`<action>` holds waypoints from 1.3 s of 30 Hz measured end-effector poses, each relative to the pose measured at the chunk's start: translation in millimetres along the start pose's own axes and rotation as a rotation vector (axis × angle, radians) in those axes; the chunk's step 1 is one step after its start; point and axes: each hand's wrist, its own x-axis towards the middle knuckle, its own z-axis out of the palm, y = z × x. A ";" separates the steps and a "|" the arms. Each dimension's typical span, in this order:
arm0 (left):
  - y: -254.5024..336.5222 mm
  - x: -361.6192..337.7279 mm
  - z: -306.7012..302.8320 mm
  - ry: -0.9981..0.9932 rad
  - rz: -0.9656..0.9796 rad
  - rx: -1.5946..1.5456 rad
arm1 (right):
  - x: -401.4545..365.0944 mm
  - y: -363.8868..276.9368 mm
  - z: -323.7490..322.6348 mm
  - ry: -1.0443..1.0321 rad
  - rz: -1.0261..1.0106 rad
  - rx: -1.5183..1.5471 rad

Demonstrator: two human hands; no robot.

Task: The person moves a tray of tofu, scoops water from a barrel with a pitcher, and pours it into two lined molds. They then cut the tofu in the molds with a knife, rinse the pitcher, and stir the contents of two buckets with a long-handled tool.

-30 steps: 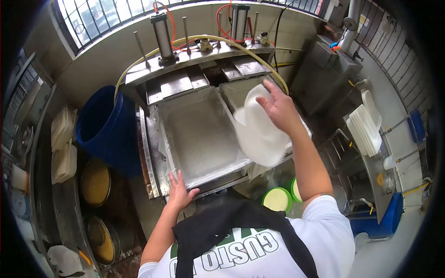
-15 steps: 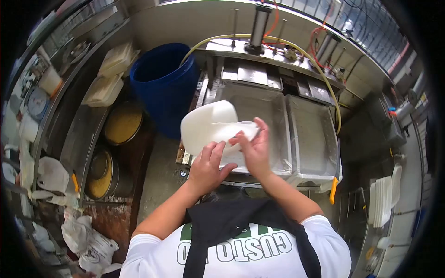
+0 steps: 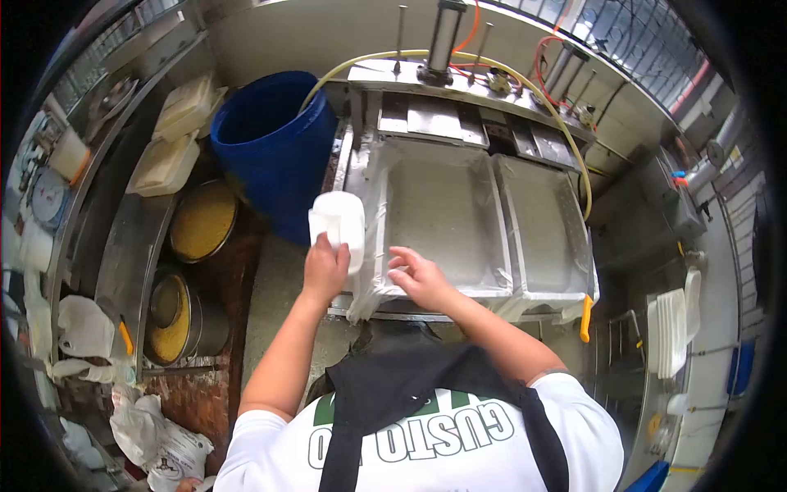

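We have the white plastic vessel (image 3: 351, 215) in our left hand (image 3: 325, 271), fingers closed round its near side; it sits just off the left edge of the bigger cloth-lined tray (image 3: 447, 293), between that and the blue barrel (image 3: 283, 176). Can't tell if anything's in it, or its exact height. Our right hand (image 3: 422, 277) holds nothing: fingers loosely curled, over the tray's near end; contact unclear. To handle it well, we'd want a firm grip, wrist level in case it's loaded, vessel clear of the cloth hanging at the tray corner, right hand off the liner. Snag risk is mostly that loose cloth, I'd say. Around us: narrower lined tray (image 3: 545, 307) on the right, orange-handled tool (image 3: 586, 320) at its near corner; metal plates (image 3: 434, 119) and an upright cylinder (image 3: 443, 37) behind, so reach is limited at the back. Yellow hose (image 3: 566, 120) arcs over the press frame into the barrel. Left side's tight: pot (image 3: 211, 328) with yellow stuff, tubs (image 3: 164, 164) on the shelf.
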 end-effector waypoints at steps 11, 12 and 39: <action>-22.7 155.8 98.5 -0.114 0.150 0.165 | -117.3 59.0 -86.6 0.390 0.210 -0.209; -33.2 156.8 106.8 -0.018 0.172 0.224 | -126.8 64.8 -97.8 0.395 0.225 -0.241; 86.7 -80.7 60.0 -0.388 -0.065 0.362 | -119.3 108.8 -278.5 0.920 0.034 0.538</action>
